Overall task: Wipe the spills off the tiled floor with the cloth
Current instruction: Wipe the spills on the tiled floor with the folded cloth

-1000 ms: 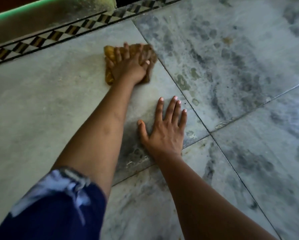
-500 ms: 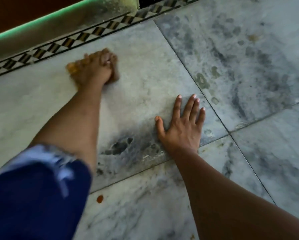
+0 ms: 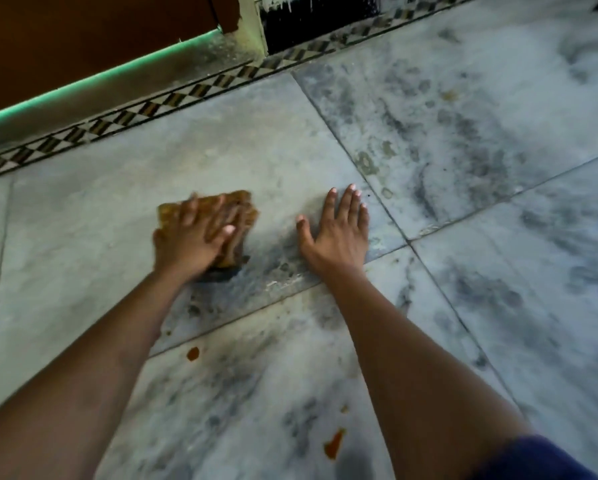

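Left hand: my left hand [image 3: 190,242] lay palm-down on the cloth, blurred in the frame; its fingers [image 3: 218,220] were stretched flat and slightly spread over the fabric, pressing rather than pinching.
Cloth: the cloth [image 3: 244,206] was a crumpled yellow-brown wad on the pale tile, mostly covered by my left hand, with its far and right edges showing past my fingertips and a dark bit at its near edge.
Right hand: my right hand [image 3: 337,233] sat flat on the same tile, just right of the cloth and apart from it; its four fingers were close together pointing away, the thumb held out to the left, holding nothing.
Floor: the tiled floor [image 3: 83,230] was grey marble-like tile with thin joints; the tiles to the right were darkly streaked and blotchy.
Spills: one orange-brown spill [image 3: 192,353] lay near my left forearm, just on the near side of a joint; a second orange spill [image 3: 334,443] lay nearer still, between my two arms.
Dark smear: a dark smear [image 3: 280,268] marked the tile between my hands.
Border: a checkered border strip [image 3: 135,114] ran along the far edge.
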The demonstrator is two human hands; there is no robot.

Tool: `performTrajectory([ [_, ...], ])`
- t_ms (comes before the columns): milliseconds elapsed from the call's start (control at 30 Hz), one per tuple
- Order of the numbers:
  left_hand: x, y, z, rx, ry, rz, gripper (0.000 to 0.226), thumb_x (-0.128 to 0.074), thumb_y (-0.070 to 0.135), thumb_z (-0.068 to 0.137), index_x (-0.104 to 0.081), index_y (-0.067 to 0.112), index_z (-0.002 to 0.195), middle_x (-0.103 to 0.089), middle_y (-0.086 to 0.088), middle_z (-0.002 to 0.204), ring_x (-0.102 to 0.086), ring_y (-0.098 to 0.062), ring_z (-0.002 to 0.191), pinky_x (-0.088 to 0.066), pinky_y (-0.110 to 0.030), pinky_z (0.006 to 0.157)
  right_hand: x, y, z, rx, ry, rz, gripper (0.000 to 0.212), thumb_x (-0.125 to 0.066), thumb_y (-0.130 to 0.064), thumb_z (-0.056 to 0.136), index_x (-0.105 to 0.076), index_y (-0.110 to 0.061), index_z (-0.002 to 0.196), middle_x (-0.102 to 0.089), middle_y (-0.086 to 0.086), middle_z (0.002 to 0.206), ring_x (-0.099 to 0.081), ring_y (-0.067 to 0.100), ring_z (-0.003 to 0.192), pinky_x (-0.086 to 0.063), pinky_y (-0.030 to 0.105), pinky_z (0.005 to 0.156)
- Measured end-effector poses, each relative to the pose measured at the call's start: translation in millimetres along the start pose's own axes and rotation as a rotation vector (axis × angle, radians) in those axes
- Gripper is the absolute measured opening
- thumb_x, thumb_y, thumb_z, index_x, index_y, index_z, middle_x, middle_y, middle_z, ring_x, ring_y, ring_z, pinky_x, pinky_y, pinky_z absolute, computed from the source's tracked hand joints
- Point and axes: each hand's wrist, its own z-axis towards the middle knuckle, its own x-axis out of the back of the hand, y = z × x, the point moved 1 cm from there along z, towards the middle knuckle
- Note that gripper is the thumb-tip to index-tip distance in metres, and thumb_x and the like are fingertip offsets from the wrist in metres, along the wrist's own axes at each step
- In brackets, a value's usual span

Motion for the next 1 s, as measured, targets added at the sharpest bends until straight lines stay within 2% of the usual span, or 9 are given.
performTrajectory([
  [133, 8, 33, 22, 0.194, -0.097, -0.129, 0.061, -0.031, 0.063, 0.091, -0.002, 0.053, 0.144, 0.028, 0.006, 0.154, 0.013, -0.030, 0.144, -0.004, -0.068, 0.109, 24, 66, -15, -0.117, 0.033, -0.069, 0.073, -0.017, -0.054, 0.095, -0.003, -0.009, 0.150, 0.005, 0.012, 0.158, 0.008, 0.021, 0.145, 0.011, 0.039, 0.116],
  [267, 3, 120, 24, -0.047, -0.108, -0.062, 0.061, -0.022, 0.064, 0.092, 0.004, 0.048, 0.145, 0.021, 0.003, 0.156, 0.012, -0.034, 0.144, 0.000, -0.067, 0.107, 21, 93, -22, -0.010, 0.108, -0.168, 0.077, -0.014, -0.054, 0.088, -0.001, -0.009, 0.150, 0.003, 0.012, 0.158, 0.006, 0.022, 0.146, 0.008, 0.039, 0.116],
  [400, -14, 183, -3, -0.256, -0.092, -0.007, 0.059, -0.024, 0.063, 0.092, 0.001, 0.051, 0.144, 0.018, 0.007, 0.157, 0.017, -0.027, 0.144, 0.005, -0.066, 0.107, 20, 91, -21, -0.007, 0.115, -0.206, 0.078, -0.016, -0.054, 0.086, -0.003, -0.010, 0.150, 0.001, 0.012, 0.158, 0.004, 0.022, 0.146, 0.007, 0.039, 0.116],
  [500, -25, 164, -38, -0.379, -0.022, 0.048, 0.057, -0.027, 0.061, 0.092, 0.000, 0.054, 0.142, 0.015, 0.011, 0.157, 0.016, -0.020, 0.144, 0.002, -0.060, 0.110, 21, 95, -21, -0.007, 0.095, -0.238, 0.080, -0.016, -0.055, 0.086, -0.001, -0.010, 0.150, 0.003, 0.011, 0.158, 0.006, 0.021, 0.146, 0.007, 0.039, 0.117],
  [600, -27, 108, -54, -0.371, -0.011, 0.106, 0.056, -0.028, 0.058, 0.093, 0.001, 0.055, 0.141, 0.013, 0.014, 0.157, 0.012, -0.018, 0.145, -0.004, -0.056, 0.113, 20, 93, -21, -0.013, 0.089, -0.230, 0.081, -0.013, -0.058, 0.085, 0.001, -0.010, 0.150, 0.005, 0.010, 0.158, 0.008, 0.020, 0.145, 0.009, 0.038, 0.116],
  [733, -9, 27, -28, -0.098, -0.025, 0.041, 0.057, -0.030, 0.059, 0.093, -0.004, 0.051, 0.144, 0.010, 0.011, 0.158, 0.006, -0.022, 0.146, -0.009, -0.057, 0.112, 20, 94, -20, -0.017, 0.083, -0.224, 0.079, -0.015, -0.058, 0.089, 0.001, -0.010, 0.150, 0.005, 0.011, 0.158, 0.007, 0.020, 0.145, 0.008, 0.039, 0.117],
  [833, 0, 15, -13, 0.139, -0.029, -0.070, 0.059, -0.027, 0.059, 0.094, -0.004, 0.046, 0.147, 0.011, 0.008, 0.158, 0.007, -0.025, 0.146, -0.006, -0.060, 0.112, 18, 93, -20, -0.019, 0.079, -0.221, 0.080, -0.015, -0.058, 0.088, -0.001, -0.009, 0.150, 0.003, 0.012, 0.158, 0.005, 0.021, 0.146, 0.006, 0.040, 0.117],
  [933, -9, 31, -54, 0.079, -0.017, -0.047, 0.058, -0.023, 0.056, 0.096, 0.002, 0.044, 0.146, 0.015, 0.005, 0.158, 0.010, -0.025, 0.145, 0.001, -0.060, 0.112, 19, 76, -25, 0.030, 0.062, -0.201, 0.085, -0.013, -0.058, 0.083, -0.004, -0.006, 0.149, 0.001, 0.013, 0.158, 0.003, 0.022, 0.146, 0.003, 0.041, 0.118],
  [1000, -25, 43, -83, -0.086, -0.005, -0.003, 0.058, -0.023, 0.056, 0.095, 0.006, 0.047, 0.145, 0.019, 0.009, 0.156, 0.015, -0.020, 0.145, 0.004, -0.056, 0.112, 21, 79, -28, 0.029, 0.082, -0.193, 0.085, -0.013, -0.057, 0.083, -0.006, -0.004, 0.149, -0.001, 0.014, 0.158, 0.002, 0.023, 0.146, 0.002, 0.041, 0.118],
])
